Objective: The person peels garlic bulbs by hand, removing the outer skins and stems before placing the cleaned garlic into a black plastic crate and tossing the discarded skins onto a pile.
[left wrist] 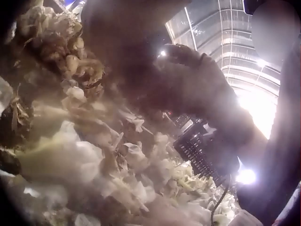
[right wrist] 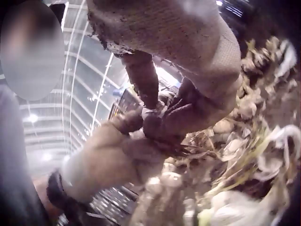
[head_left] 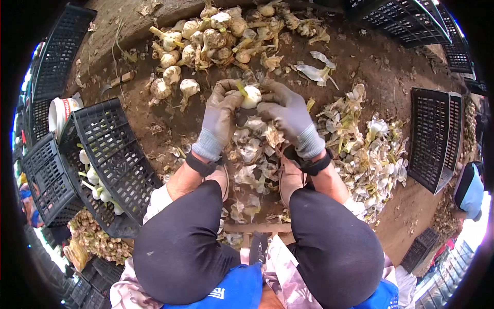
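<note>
Both hands wear grey work gloves and meet over the ground in the head view. My left hand [head_left: 221, 110] grips a white garlic bulb [head_left: 251, 97] by its short green stem. At the bulb's other side, my right hand [head_left: 289, 112] has its thumb and forefinger pinched against it. The right wrist view has the right glove [right wrist: 197, 61] large and soiled, its fingertips meeting the left glove [right wrist: 113, 155] over a mostly hidden pale piece. Beneath the hands lie loose garlic skins [head_left: 249, 149]. Blur and glare veil the hands in the left wrist view.
A heap of unpeeled garlic [head_left: 216, 41] lies beyond the hands. Peeled skins [head_left: 368, 159] pile up at the right. A black crate [head_left: 116, 159] at the left holds white bulbs, near a white bucket [head_left: 59, 113]. Another black crate [head_left: 435, 136] stands at the right.
</note>
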Demonstrator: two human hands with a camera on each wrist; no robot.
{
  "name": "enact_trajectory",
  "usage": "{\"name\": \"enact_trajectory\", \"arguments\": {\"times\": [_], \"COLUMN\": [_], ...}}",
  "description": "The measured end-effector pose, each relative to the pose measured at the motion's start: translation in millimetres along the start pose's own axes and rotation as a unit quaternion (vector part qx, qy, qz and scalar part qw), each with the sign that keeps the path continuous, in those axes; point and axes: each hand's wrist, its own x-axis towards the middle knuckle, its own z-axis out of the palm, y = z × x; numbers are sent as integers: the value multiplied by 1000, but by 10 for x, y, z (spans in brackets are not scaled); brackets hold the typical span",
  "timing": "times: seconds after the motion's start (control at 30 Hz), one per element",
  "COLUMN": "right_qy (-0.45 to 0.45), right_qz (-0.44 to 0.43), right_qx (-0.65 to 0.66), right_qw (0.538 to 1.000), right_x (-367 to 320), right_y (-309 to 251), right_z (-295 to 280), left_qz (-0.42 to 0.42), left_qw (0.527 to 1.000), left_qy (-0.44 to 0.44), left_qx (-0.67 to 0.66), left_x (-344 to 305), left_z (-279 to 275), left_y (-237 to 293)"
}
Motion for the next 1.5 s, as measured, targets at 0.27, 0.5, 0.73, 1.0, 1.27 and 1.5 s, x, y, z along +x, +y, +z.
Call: {"name": "enact_trajectory", "arguments": {"times": [0.27,0.5,0.73,1.0,1.27,1.5], "right_qy": [-69,-86,-53,11,454,142], "right_qz": [77,81,50,-79,-513,-293], "right_qx": [323,294,203,-126,-416,-632], "right_qw": [941,948,976,989,598,704], "right_x": [57,-20,-14,4,406,1093], "right_y": [211,-49,66,26,-2195,-334], "right_z": [4,5,13,10,-558,-40], "left_qz": [-121,-163,-224,107,-34,-114], "left_qw": [983,967,932,973,991,971], "left_qy": [-45,8,45,-71,47,42], "left_qx": [-133,-197,-281,192,122,204], "left_x": [100,64,96,115,278,330], "left_z": [-280,-176,-302,-139,-355,-413], "left_y": [-169,-70,-187,-83,4,64]}}
